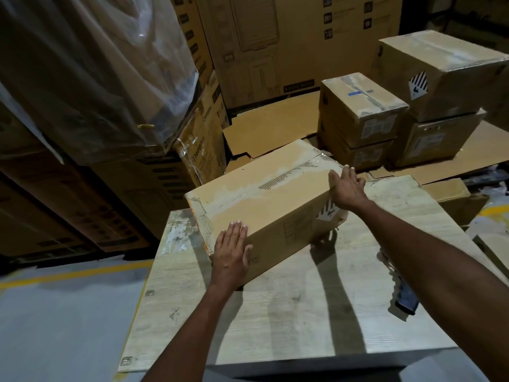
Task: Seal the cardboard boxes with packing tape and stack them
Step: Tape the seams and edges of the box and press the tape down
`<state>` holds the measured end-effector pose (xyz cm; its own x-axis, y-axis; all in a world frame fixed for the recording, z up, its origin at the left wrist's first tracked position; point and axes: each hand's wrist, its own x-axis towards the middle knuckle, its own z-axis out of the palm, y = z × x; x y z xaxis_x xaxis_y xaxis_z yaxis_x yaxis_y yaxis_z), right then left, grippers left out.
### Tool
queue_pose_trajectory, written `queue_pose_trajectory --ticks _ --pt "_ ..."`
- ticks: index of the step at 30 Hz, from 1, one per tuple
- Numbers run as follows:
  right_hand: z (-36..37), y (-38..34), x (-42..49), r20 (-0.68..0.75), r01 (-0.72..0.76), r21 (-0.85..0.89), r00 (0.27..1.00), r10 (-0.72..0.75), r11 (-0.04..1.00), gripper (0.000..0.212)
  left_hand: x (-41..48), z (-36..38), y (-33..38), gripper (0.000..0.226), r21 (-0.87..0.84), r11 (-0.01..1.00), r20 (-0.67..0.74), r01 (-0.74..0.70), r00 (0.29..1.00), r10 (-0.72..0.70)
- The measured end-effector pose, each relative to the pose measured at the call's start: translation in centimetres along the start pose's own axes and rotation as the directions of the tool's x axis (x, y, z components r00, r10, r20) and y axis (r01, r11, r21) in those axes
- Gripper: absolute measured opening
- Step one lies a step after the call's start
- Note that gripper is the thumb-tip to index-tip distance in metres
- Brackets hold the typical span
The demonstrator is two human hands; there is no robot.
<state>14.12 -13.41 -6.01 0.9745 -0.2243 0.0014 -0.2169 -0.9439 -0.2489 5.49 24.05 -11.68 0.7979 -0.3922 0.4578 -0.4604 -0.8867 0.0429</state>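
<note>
A long cardboard box (264,194) lies tilted on the pale wooden table (289,312), with clear tape along its top seam. My left hand (231,255) presses flat against its near left side, fingers straight. On the box's far right corner rests my right hand (345,186), fingers extended over the top edge. Beyond the table stand taped boxes in two stacks: a smaller pair (358,114) and a larger pair (438,78).
A dark tape dispenser (405,296) lies on the table under my right forearm. Large printed cartons (275,45) and plastic-wrapped goods (82,78) rise at the back and left. Flattened cardboard (270,128) covers the floor behind. A yellow floor line (68,274) runs at left.
</note>
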Motion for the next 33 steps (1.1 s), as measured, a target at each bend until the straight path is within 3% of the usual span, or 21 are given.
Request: queue_pose_trajectory --ticks 9,12,16,24,27,30,33 --pt "-0.7 0.9 -2.3 -0.064 0.064 -0.063 0.996 -0.068 0.996 0.076 0.7 -1.0 -6.0 0.055 -0.008 0.999 0.046 -0.051 0.998 0.051" --pt "-0.9 0.4 -3.8 -0.099 0.039 -0.009 0.994 -0.039 0.999 0.069 1.5 -1.2 -6.3 0.055 0.054 0.998 0.117 0.028 0.993 -0.034" --pt "-0.5 -0.2 -6.4 -0.136 0.015 0.047 0.991 -0.008 0.999 0.071 2.8 -1.5 -4.8 0.080 0.136 0.964 0.258 0.230 0.931 -0.259" --pt "-0.3 2.2 -11.4 -0.142 0.072 0.222 0.989 -0.041 0.972 0.074 5.0 -1.5 2.8 0.068 0.047 0.968 0.380 0.246 0.892 -0.245" --pt "0.2 2.9 -13.6 -0.119 0.116 0.279 0.989 -0.086 0.953 0.076 4.9 -1.3 4.7 0.073 0.019 0.967 0.384 0.254 0.891 -0.242" --pt "0.9 3.6 -15.3 -0.123 0.229 0.304 0.972 -0.200 0.925 0.074 4.8 -1.7 5.2 0.096 0.039 0.957 0.406 0.289 0.870 -0.279" --pt "1.0 4.3 -16.0 -0.098 0.357 0.250 0.934 -0.343 0.900 0.074 4.1 -2.2 5.7 0.095 0.036 0.961 0.435 0.275 0.861 -0.263"
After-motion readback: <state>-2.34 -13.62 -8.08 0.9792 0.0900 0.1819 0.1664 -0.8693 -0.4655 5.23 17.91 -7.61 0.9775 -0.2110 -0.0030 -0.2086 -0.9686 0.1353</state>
